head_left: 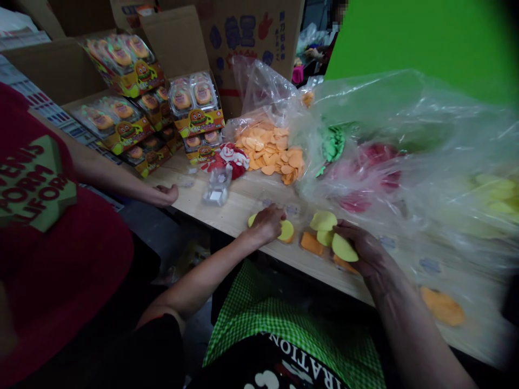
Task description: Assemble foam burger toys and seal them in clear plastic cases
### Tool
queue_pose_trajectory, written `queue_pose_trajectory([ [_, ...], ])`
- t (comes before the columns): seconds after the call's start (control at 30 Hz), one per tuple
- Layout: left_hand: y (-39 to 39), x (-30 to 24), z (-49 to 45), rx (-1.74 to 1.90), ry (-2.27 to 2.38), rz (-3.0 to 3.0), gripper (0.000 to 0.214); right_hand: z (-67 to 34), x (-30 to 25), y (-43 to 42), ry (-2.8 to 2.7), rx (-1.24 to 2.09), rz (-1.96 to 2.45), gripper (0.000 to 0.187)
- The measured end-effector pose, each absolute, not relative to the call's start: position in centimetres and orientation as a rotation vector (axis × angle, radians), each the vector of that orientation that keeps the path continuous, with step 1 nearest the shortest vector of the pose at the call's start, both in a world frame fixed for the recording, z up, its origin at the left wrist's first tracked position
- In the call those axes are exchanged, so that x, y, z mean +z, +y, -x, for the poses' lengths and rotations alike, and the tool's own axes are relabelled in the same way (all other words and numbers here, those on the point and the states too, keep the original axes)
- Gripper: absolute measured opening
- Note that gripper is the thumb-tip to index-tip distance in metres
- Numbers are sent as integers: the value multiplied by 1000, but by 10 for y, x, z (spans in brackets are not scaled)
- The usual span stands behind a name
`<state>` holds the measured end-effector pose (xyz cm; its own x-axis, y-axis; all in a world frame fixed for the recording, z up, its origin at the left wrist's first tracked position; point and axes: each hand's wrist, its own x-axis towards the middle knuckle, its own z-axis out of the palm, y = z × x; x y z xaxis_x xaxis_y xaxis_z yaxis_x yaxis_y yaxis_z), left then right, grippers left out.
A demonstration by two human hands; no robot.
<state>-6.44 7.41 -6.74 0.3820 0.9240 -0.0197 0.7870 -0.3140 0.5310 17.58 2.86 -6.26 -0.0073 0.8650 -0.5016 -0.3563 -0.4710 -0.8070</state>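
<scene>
My right hand (363,246) pinches several thin yellow foam discs (344,247), fanned out past its fingertips above the table edge. Below them lie orange foam pieces (311,243) in clear plastic trays. My left hand (270,222) reaches down with curled fingers between two yellow discs, one at its right (286,231) and one partly hidden at its left (252,220). Its fingertips are hidden, so what they hold does not show. Another orange piece (441,306) rests further right on the table.
A plastic bag (405,108) holding green, red and yellow pieces spreads along the back. Orange foam discs (270,148) are heaped beside it. Stacked burger boxes (198,102) stand back left, near cartons (255,32). At left, a co-worker's hand (166,194) is by clear packs (218,186).
</scene>
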Motion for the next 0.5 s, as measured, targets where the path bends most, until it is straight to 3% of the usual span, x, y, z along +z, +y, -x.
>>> queue_pose_trajectory([
  [0.17,75,-78,69,339,1376,-2367,33,-169,-56,28,-552,1660,1330,17],
  [0.5,50,-60,63,119,1226,-2708,17,-175,-75,32,-727,1636,1265,16],
])
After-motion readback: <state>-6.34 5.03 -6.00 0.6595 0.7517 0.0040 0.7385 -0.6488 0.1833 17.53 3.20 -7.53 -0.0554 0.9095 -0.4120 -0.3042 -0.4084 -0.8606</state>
